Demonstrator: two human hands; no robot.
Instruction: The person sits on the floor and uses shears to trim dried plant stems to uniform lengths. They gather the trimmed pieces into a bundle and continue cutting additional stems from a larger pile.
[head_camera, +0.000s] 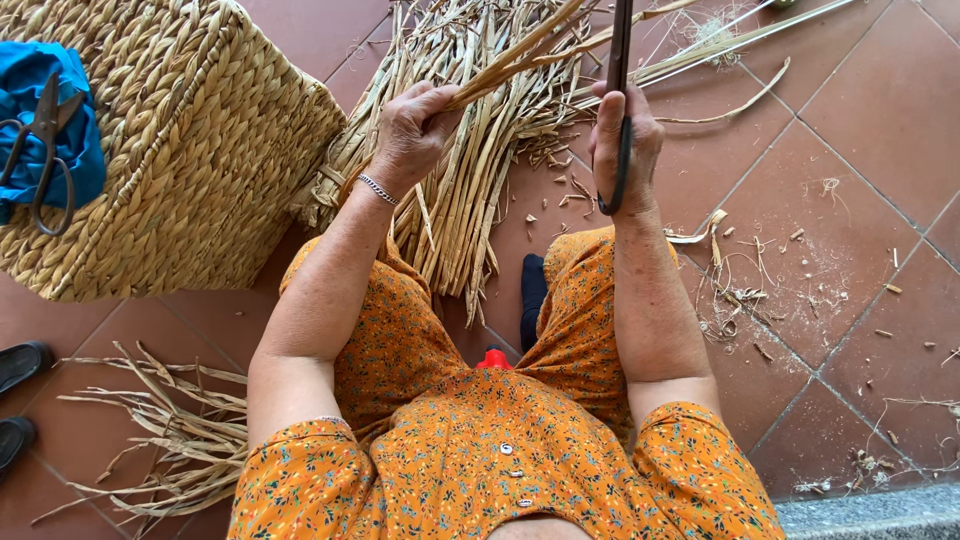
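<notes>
Our left hand (412, 128) grips tan dried reed stalks (520, 52) running far-right; our right hand (625, 140), fingers wrapped round a dark curved metal tool (620, 60), sits just right.

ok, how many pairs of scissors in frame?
2. One dark metal pair of scissors lies on the blue cloth atop the woven straw basket, upper left. The right hand holds a second dark pair. Others may be hidden.
</notes>
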